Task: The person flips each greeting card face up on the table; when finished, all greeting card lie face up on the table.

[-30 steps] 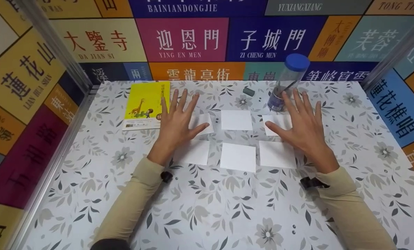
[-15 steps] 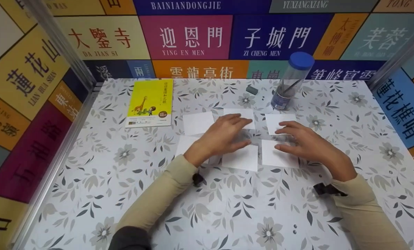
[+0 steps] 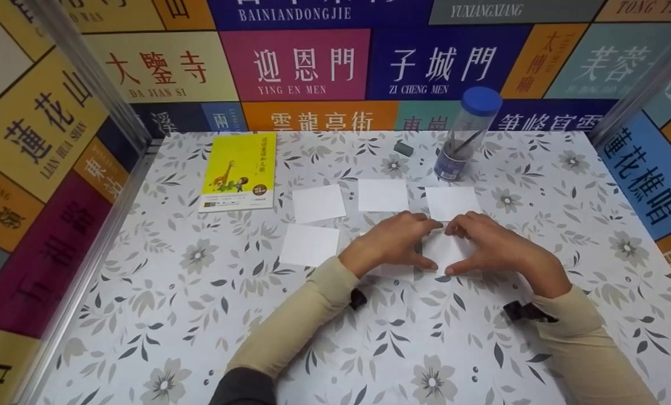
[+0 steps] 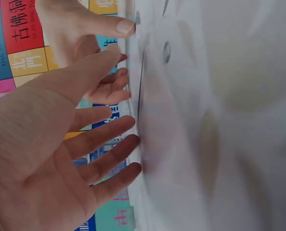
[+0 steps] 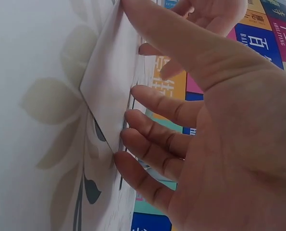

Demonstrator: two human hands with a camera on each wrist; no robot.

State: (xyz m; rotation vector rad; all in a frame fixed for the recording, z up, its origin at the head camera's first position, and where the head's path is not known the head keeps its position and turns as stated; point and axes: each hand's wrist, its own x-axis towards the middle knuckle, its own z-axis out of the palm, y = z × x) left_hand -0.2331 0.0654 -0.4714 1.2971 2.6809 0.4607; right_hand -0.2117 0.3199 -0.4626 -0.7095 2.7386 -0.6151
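Head view, starting on the left: a yellow book flat on the patterned tabletop, then the upper-left card and the lower-left card, both clear of any touch. Now the upper-middle card, and just below it the left hand, thumb and fingers wide apart, arched over the lower-middle card and up to the left side of the lower-right card. Nothing visible in its grip (contact with the edge impossible to confirm). Farther back, a small green object; then the upper-right card, a clear jar behind it, and finally the right hand, wide too, fingertips seemingly against the card's edge in the right wrist view.

Step in hand, judging from here: framing the lower-right card from both sides, perhaps to square it up. Next, probably, a call for light, even fingertip pressure, without nudging the lower-middle card.

And the card itself? White, blank on its visible face, thin, roughly square, between both hands at the near right of the group; flat or slightly raised, impossible to tell.
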